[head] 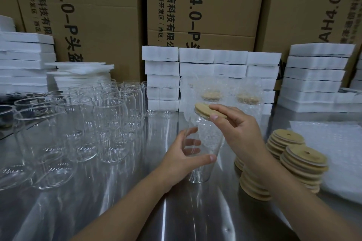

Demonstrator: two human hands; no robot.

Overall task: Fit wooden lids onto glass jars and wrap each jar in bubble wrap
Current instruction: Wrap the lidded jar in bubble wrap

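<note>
Printed cardboard cartons [101, 15]: a wall of them, far behind the held jar [205, 143]. Steel table [195, 217]: under the held jar, bearing all that follows. White foam blocks [213, 68]: several stacks, behind the held jar and out to both sides of it. Bare jars [109, 123]: a dense cluster left of the held jar, upright, none lidded or wrapped. Bubble-wrap sheets [337, 143]: a flat pile, right of the held jar, beyond the lids. Lid stacks [301, 162]: several piles of round wooden discs, each with a small hole, just right of the held jar. Wrapped jars [210, 96]: two, directly behind the held jar, lidded and sheathed in bubble wrap. Held jar: clear glass, upright, unwrapped. Left hand [182, 160]: thumb and fingers curled round the lower body of the held jar. Right hand [239, 131]: pinches the wooden lid [207, 110] between thumb and fingers. Wooden lid: tilted at the mouth of the held jar, apparently not yet seated flat. Progress, as judged: two units finished, a third at the lidding step with wrapping to follow, and the large cluster untouched, so most of the job remains.
</note>
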